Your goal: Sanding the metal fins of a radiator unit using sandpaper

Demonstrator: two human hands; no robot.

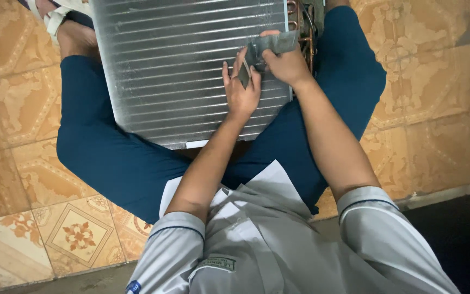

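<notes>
Right now we sit w/ the finned coil panel (175, 65) across our lap, fins running left-right. Both hands meet near its right edge: left hand (240, 90) pinches a thin grey tool (244, 73), right hand (285, 64) grips a grey pad (276, 42) by the copper tubes (295, 13).

A silver finned coil panel (180, 65) lies flat across the lap; a grey fin comb (272, 44) rests on its right edge.
</notes>
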